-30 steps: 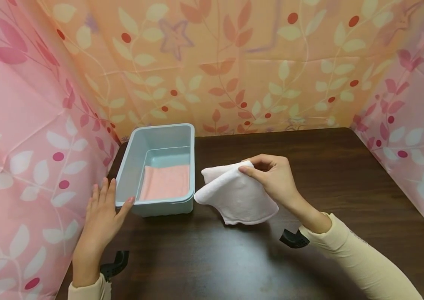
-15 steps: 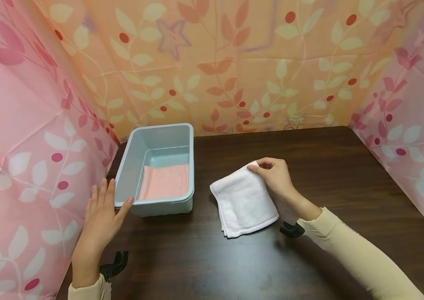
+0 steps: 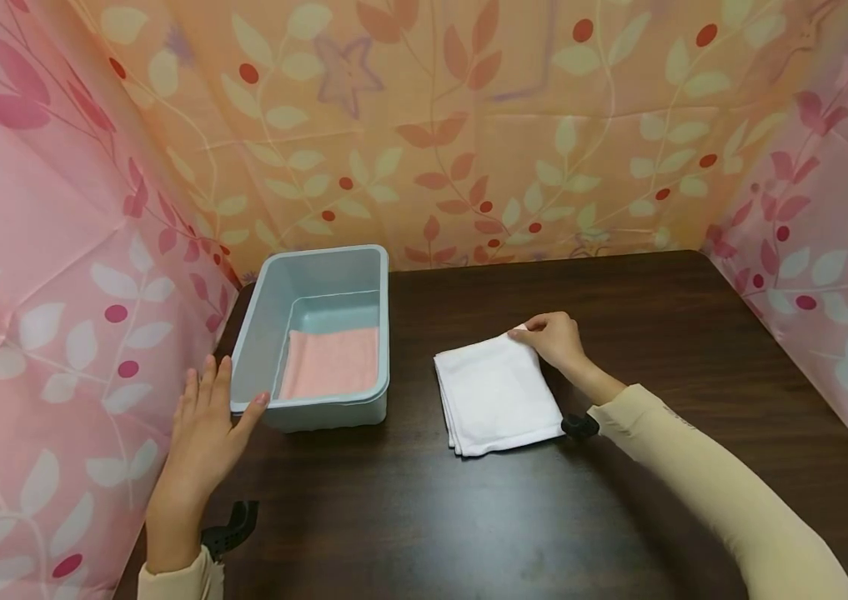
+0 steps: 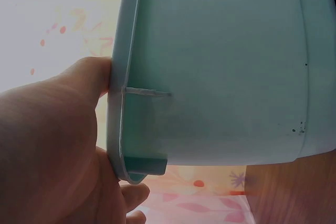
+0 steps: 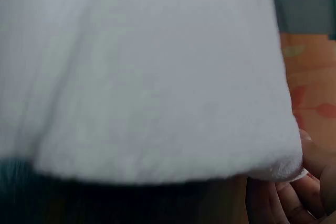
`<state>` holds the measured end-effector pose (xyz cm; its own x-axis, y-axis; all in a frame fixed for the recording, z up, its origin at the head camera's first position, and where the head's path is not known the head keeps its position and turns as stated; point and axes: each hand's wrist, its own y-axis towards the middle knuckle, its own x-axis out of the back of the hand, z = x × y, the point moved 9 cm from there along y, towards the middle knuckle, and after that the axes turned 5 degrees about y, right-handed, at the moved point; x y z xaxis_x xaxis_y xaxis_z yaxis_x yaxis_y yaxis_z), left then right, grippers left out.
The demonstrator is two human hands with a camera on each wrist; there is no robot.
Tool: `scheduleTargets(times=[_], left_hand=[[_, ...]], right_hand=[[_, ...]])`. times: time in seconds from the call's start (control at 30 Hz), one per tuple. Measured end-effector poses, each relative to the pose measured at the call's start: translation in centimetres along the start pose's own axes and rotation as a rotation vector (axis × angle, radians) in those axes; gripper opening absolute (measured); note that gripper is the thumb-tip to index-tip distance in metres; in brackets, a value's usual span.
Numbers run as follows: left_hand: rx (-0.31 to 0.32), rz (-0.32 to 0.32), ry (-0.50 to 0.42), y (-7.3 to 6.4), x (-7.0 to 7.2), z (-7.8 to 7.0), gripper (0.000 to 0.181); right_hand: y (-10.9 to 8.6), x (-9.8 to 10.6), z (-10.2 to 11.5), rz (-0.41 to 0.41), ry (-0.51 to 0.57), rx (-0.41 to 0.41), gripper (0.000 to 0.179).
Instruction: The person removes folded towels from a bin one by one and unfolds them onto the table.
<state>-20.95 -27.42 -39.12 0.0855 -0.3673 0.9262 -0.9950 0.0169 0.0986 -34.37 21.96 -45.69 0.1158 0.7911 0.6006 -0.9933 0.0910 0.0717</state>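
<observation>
Plainly, One Hand Pinches While the Other Lies Spread

From where I stand, the right hand (image 3: pixel 553 340) has thumb and fingers closed together on the far right corner of a white cloth (image 3: pixel 497 398). Folded in layers, with several edges showing at its left side, this cloth lies between the two hands, reaching from the right hand's fingertips toward the person and to the left.

The left hand (image 3: pixel 202 435) grasps nothing. Its fingers are apart and fairly straight, laid against the near left corner of a pale blue-grey tub (image 3: pixel 382 333), the thumb touching the near rim. The left wrist's view shows that thumb on the rim too, with other fingertips past the corner.

Just right of the left hand, inside the tub, a pink cloth (image 3: pixel 332 363) lies flat on the bottom, toward the near end. Under both hands spreads a dark wooden table (image 3: pixel 424 508). Each wrist carries a black piece and comes out of a cream sleeve (image 3: pixel 701 462). Beyond the hands hangs an orange leaf-patterned curtain (image 3: pixel 469 150).
</observation>
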Motion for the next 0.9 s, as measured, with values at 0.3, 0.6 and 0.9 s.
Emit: scheduleTargets(times=[0.3,0.6,0.9], left_hand=[[-0.001,-0.003,0.005,0.0,0.2,0.0,0.089],[-0.077,-0.132,0.063,-0.1,2.2,-2.1,0.092],[-0.439,-0.358,0.019,-1.6,4.7,-11.9,0.081]], right_hand=[[0.4,-0.5,-0.9,0.012,-0.166,0.093,0.031],[-0.2,0.6,1.5,-0.045,-0.226,0.171,0.031],[-5.9,-1.5,8.2,0.006,0.016,0.408,0.025]])
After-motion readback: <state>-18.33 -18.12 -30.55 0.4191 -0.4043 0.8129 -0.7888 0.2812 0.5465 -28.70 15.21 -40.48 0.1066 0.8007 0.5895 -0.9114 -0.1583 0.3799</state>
